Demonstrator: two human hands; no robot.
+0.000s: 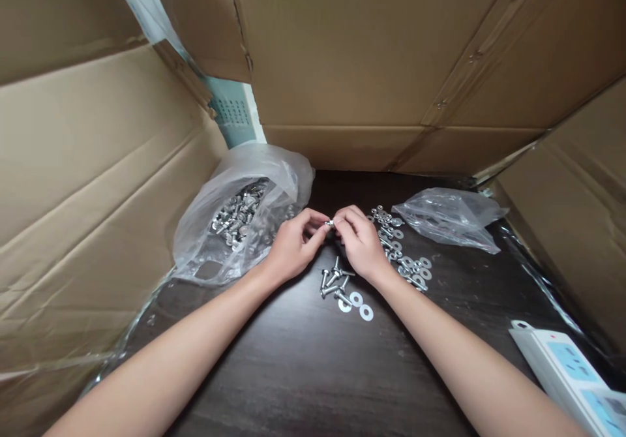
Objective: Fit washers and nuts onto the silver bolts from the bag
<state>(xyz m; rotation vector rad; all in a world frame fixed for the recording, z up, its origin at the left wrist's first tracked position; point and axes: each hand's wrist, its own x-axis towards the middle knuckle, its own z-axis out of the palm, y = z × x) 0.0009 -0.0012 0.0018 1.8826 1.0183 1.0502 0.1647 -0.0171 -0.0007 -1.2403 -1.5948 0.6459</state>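
Over the middle of the dark table, my left hand (pixel 297 242) and my right hand (pixel 359 236) meet fingertip to fingertip. Both are closed in a pinch on a small shiny bolt (pixel 330 223); whether a nut is on it is too small to make out. Just below the hands lies a loose pile of bolts (pixel 333 282). Flat white-grey washers (pixel 366 312) lie at that pile's lower right. Beyond my right wrist, a spread of mixed bolts, nuts and washers (pixel 423 269) is partly hidden by my hand.
An open clear plastic bag (pixel 195 248) holding many bolts (pixel 239 215) stands left of my hands. A flattened plastic bag (pixel 447 215) lies at the back right. A white power strip (pixel 557 359) sits at the right front. Cardboard walls (pixel 372 52) enclose the table (pixel 293 372).
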